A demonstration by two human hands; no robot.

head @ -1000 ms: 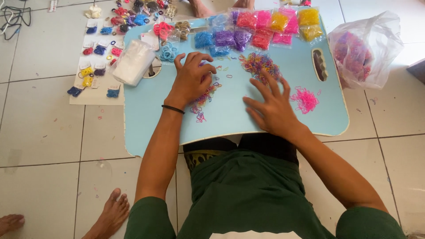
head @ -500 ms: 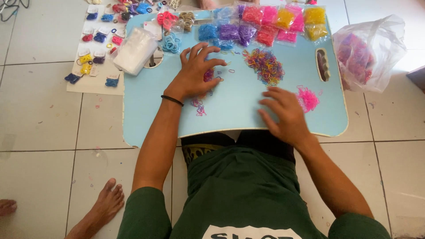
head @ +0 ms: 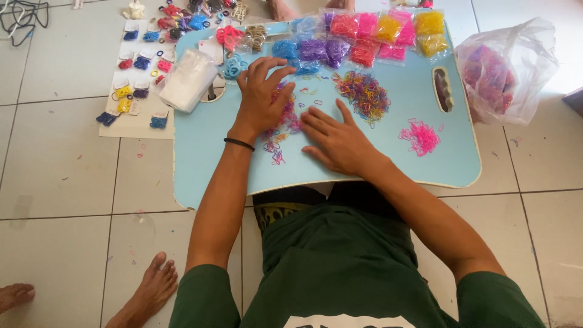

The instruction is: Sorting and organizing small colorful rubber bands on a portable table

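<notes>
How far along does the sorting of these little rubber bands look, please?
Done: filled bags of single colours line the far edge of the blue lap table. In hand: the left hand and right hand press on a loose mixed scatter. Left: the multicoloured pile and pink pile lie unbagged.

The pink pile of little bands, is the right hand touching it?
Apart. The head view shows bare blue tabletop between the right hand and the pink pile.

Two hands (head: 303, 121), one tray (head: 206, 164)
</notes>
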